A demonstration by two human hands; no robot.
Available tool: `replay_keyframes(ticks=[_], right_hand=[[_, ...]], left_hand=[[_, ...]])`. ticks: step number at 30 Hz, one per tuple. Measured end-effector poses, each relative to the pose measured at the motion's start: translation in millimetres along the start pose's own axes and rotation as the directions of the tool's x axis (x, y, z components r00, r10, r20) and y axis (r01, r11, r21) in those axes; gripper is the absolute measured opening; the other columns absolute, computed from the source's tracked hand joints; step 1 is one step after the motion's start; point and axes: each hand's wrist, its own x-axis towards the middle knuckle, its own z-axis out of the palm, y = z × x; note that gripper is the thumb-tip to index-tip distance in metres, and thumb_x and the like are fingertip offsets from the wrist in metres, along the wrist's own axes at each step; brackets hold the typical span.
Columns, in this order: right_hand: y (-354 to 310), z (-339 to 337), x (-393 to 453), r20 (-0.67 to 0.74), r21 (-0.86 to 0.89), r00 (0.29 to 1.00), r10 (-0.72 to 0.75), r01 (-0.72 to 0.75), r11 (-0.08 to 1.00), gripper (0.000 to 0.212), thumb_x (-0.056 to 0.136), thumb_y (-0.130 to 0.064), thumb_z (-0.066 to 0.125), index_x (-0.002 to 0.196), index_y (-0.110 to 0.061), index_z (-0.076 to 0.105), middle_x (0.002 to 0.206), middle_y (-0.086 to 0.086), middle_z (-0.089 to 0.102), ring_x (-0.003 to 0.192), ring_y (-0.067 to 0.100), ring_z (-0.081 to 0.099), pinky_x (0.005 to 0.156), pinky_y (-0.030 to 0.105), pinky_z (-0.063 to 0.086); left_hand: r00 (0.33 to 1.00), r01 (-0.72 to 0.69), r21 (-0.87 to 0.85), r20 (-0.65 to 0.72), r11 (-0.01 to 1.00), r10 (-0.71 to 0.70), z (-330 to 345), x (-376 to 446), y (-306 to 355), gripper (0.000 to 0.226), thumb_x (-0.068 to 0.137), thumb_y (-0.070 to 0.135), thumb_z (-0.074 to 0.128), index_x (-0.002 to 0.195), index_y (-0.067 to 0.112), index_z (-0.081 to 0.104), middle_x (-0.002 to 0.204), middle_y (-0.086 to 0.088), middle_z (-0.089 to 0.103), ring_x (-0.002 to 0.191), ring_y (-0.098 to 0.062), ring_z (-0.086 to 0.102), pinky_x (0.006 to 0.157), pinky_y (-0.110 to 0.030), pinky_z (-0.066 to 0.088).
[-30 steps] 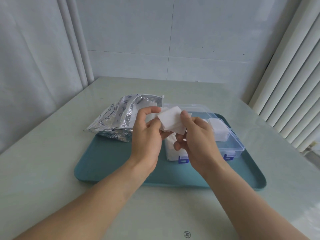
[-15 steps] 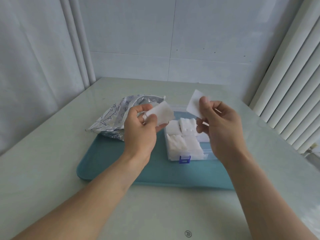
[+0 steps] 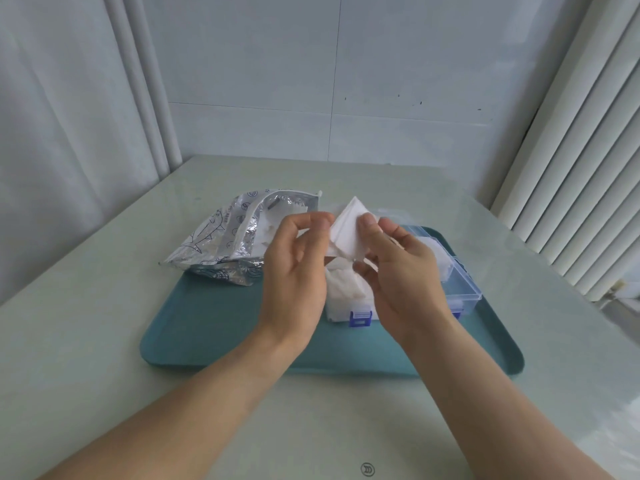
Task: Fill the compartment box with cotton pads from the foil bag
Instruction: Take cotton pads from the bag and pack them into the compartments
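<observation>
Head view: 2 cotton pads, parted 0.5 s ago, are rejoined and pinched between left hand and right hand; below the pinch, the part-filled compartment box awaits them, foil bag leftward.

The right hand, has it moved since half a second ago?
Yes. The right hand has come back left toward the left hand, over the compartment box; both now pinch one cotton pad.
</observation>
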Motion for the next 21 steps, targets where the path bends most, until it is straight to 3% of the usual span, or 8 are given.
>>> replay_keyframes(ticks=[3, 6, 7, 9, 11, 12, 16, 21], right_hand=[[-9, -6, 3, 0.052, -0.114, 0.994, -0.094, 0.099, 0.989, 0.016, 0.092, -0.022, 0.07, 0.104, -0.01, 0.068, 0.089, 0.004, 0.068, 0.076, 0.017, 0.062, 0.065, 0.027, 0.051], [-19, -12, 5, 0.202, -0.153, 0.978, -0.061, 0.093, 0.984, 0.005, 0.094, -0.016, 0.066, 0.095, -0.01, 0.066, 0.089, 0.007, 0.068, 0.079, 0.02, 0.063, 0.072, 0.033, 0.052], [-21, -14, 7, 0.243, -0.179, 0.969, -0.052, 0.098, 0.979, 0.004, 0.094, -0.014, 0.065, 0.094, -0.01, 0.066, 0.09, 0.009, 0.067, 0.08, 0.022, 0.062, 0.072, 0.035, 0.051], [-24, -20, 11, 0.309, -0.271, 0.95, -0.052, 0.141, 0.952, 0.004, 0.091, -0.016, 0.068, 0.089, -0.012, 0.067, 0.089, 0.012, 0.064, 0.079, 0.026, 0.058, 0.069, 0.036, 0.048], [-26, -26, 14, 0.361, -0.343, 0.932, -0.029, 0.161, 0.926, 0.011, 0.084, -0.022, 0.074, 0.087, -0.013, 0.069, 0.085, 0.014, 0.063, 0.075, 0.027, 0.054, 0.065, 0.037, 0.043], [-26, -28, 15, 0.368, -0.363, 0.93, -0.028, 0.171, 0.916, 0.013, 0.083, -0.023, 0.077, 0.087, -0.014, 0.07, 0.083, 0.013, 0.064, 0.072, 0.026, 0.053, 0.064, 0.036, 0.042], [-28, -32, 18, 0.264, -0.443, 0.956, -0.13, 0.24, 0.864, 0.007, 0.086, -0.018, 0.076, 0.087, -0.013, 0.072, 0.075, 0.003, 0.066, 0.064, 0.014, 0.054, 0.061, 0.03, 0.041], [-30, -31, 20, 0.11, -0.257, 0.986, -0.123, 0.148, 0.955, 0.007, 0.089, -0.016, 0.073, 0.083, -0.016, 0.069, 0.071, -0.001, 0.063, 0.063, 0.012, 0.051, 0.06, 0.026, 0.043]], left_hand=[[1.0, -0.022, 0.068, -0.016, 0.997, 0.023, -2, 3, 0, 0.005, 0.099, 0.015, 0.058, 0.099, 0.011, 0.061, 0.077, -0.001, 0.073, 0.08, -0.024, 0.072, 0.079, -0.048, 0.06], [0.99, 0.142, -0.021, 0.025, 0.99, -0.142, -5, 10, 8, 0.016, 0.099, 0.004, 0.054, 0.115, 0.003, 0.054, 0.079, -0.005, 0.074, 0.077, -0.027, 0.073, 0.067, -0.04, 0.061], [0.967, 0.251, -0.084, 0.068, 0.964, -0.246, -7, 14, 11, 0.023, 0.1, 0.007, 0.053, 0.121, 0.0, 0.053, 0.087, -0.011, 0.074, 0.081, -0.03, 0.072, 0.065, -0.04, 0.06], [0.86, 0.486, -0.168, 0.263, 0.857, -0.437, -10, 20, 15, 0.036, 0.102, 0.018, 0.048, 0.13, -0.004, 0.053, 0.105, -0.02, 0.07, 0.089, -0.035, 0.07, 0.066, -0.041, 0.06], [0.754, 0.593, -0.133, 0.436, 0.794, -0.491, -13, 20, 16, 0.041, 0.101, 0.024, 0.044, 0.128, -0.003, 0.059, 0.115, -0.019, 0.068, 0.098, -0.036, 0.067, 0.07, -0.039, 0.06], [0.737, 0.597, -0.112, 0.468, 0.794, -0.488, -13, 20, 15, 0.039, 0.101, 0.023, 0.043, 0.124, -0.001, 0.062, 0.114, -0.018, 0.069, 0.098, -0.036, 0.068, 0.069, -0.035, 0.059], [0.788, 0.542, -0.072, 0.39, 0.837, -0.477, -12, 18, 9, 0.032, 0.106, 0.013, 0.036, 0.117, -0.003, 0.062, 0.097, -0.019, 0.07, 0.079, -0.031, 0.072, 0.056, -0.024, 0.049], [0.867, 0.473, -0.132, 0.249, 0.871, -0.432, -12, 18, 2, 0.029, 0.107, 0.007, 0.034, 0.106, -0.002, 0.061, 0.09, -0.016, 0.074, 0.079, -0.028, 0.074, 0.066, -0.027, 0.059]])
